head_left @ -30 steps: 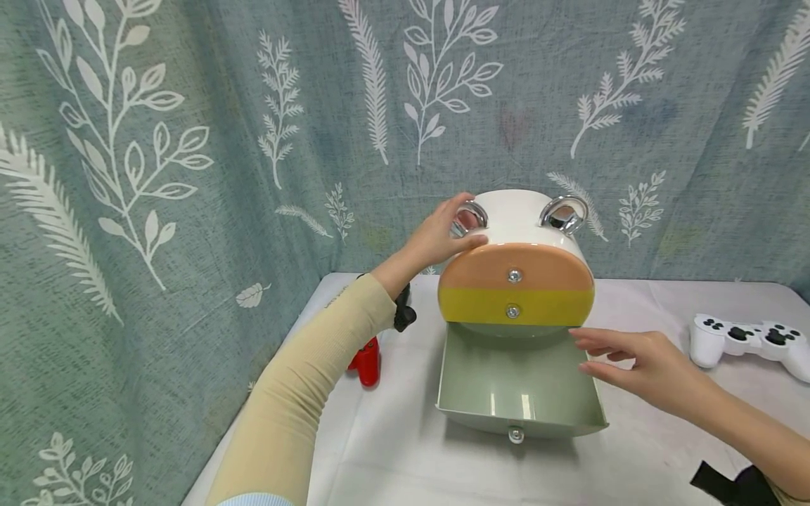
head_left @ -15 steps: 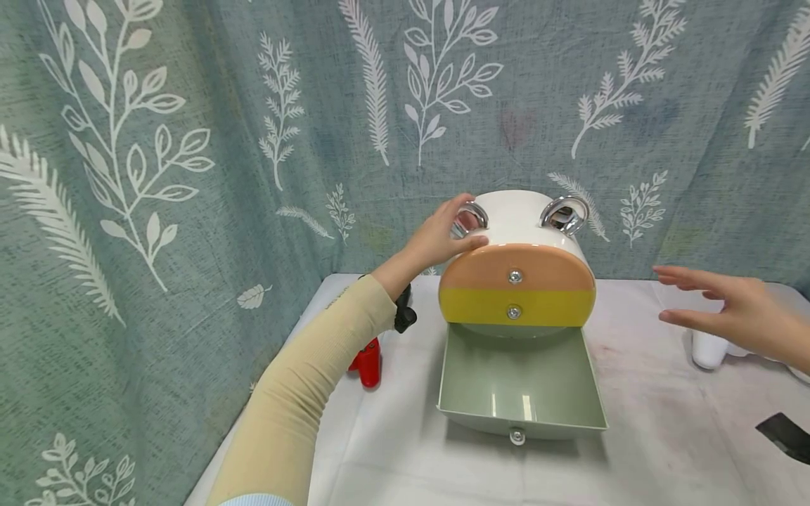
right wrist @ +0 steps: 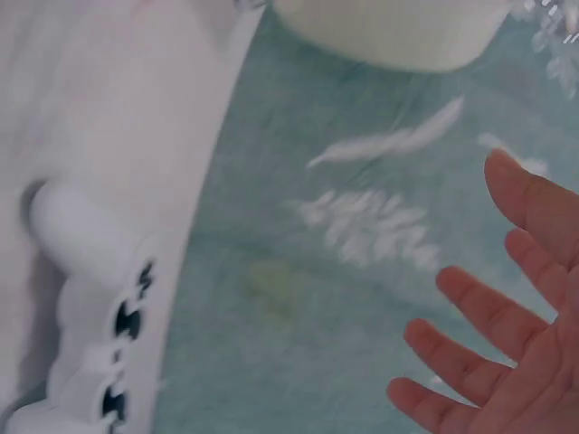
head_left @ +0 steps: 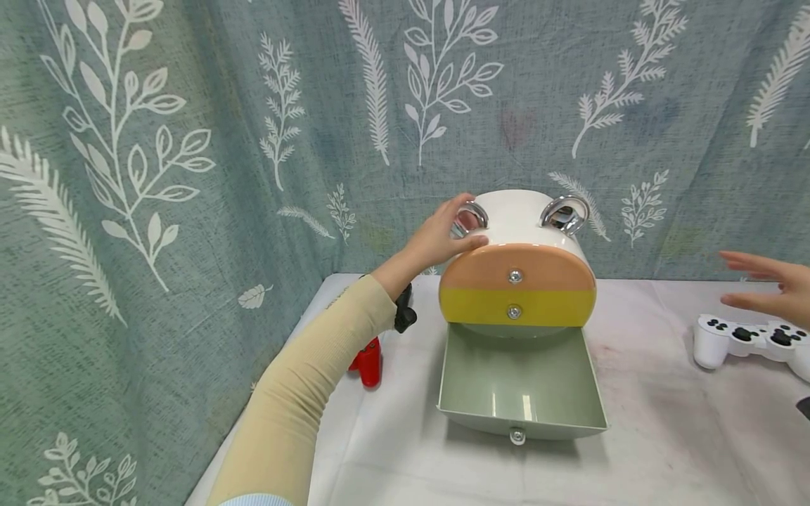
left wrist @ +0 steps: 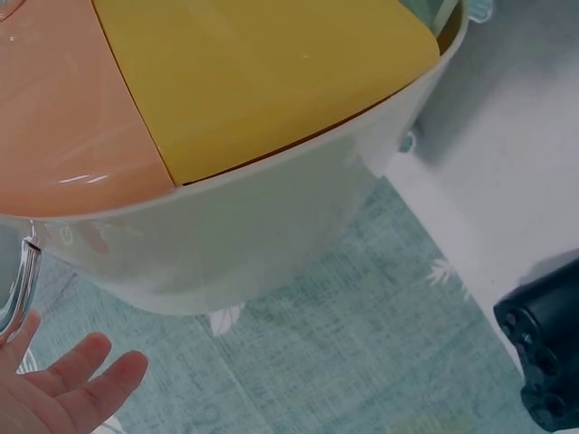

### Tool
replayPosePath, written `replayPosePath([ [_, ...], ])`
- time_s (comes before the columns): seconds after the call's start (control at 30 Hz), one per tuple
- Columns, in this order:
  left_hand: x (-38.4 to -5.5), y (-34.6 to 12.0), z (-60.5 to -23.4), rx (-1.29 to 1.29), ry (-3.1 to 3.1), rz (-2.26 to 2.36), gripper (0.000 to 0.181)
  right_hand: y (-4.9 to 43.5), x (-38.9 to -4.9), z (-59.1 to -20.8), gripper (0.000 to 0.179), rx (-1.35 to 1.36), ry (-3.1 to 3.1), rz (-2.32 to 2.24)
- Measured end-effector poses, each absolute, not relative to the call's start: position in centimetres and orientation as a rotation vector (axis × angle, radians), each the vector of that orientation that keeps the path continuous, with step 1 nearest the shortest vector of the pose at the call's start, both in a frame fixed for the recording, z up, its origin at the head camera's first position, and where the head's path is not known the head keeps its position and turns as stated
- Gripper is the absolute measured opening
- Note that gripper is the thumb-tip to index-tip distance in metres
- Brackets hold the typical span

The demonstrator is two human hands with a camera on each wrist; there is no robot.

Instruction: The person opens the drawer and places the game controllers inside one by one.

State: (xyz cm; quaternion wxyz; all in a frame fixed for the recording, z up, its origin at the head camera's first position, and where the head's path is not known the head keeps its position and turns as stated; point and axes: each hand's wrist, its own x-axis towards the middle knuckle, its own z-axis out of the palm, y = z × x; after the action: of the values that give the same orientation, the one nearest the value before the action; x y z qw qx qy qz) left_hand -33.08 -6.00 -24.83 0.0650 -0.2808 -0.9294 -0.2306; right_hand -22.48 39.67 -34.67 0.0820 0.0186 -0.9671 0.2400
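Note:
A white drawer box (head_left: 512,214) stands on the table in the head view, with two chrome rings on top. Its orange drawer (head_left: 477,267) and yellow drawer (head_left: 477,307) are pushed in. The bottom green drawer (head_left: 522,376) is pulled well out and shows a bare inside. My left hand (head_left: 436,235) holds the box at its left ring, thumb on the white top and index finger behind the ring. In the left wrist view its other fingers (left wrist: 81,375) stand apart from the box. My right hand (right wrist: 507,334) hovers with spread fingers above a white game controller (head_left: 749,341), touching nothing.
Left of the box a red game controller (head_left: 367,362) and a black game controller (left wrist: 543,348) lie partly behind my left arm. Green leaf-patterned curtain (head_left: 519,91) hangs behind and at the left of the white-covered table (head_left: 392,450).
My right hand has moved away from the green drawer, to the right and up, past the white controller. The left hand, the box and its drawers stay as they were.

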Motion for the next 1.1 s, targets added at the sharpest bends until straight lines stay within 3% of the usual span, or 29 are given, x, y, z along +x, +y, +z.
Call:
replayPosePath([
  [0.5, -33.1, -6.1, -24.9, -0.862, -2.803, -0.711, 0.080, 41.4, -22.6, -35.9, 0.099, 0.017, -3.002, 0.688],
  [0.63, -33.1, -6.1, -24.9, -0.869, -2.800, -0.720, 0.080, 44.0, -24.0, -38.7, 0.099, 0.001, -3.004, 0.697],
  [0.93, -33.1, -6.1, -24.9, -0.859, -2.793, -0.704, 0.080, 57.1, -33.1, -51.3, 0.106, 0.038, -3.119, 0.597],
  [1.1, -33.1, -6.1, -24.9, -0.865, -2.790, -0.704, 0.080, 57.3, -32.9, -51.8, 0.111, 0.047, -3.191, 0.549],
])
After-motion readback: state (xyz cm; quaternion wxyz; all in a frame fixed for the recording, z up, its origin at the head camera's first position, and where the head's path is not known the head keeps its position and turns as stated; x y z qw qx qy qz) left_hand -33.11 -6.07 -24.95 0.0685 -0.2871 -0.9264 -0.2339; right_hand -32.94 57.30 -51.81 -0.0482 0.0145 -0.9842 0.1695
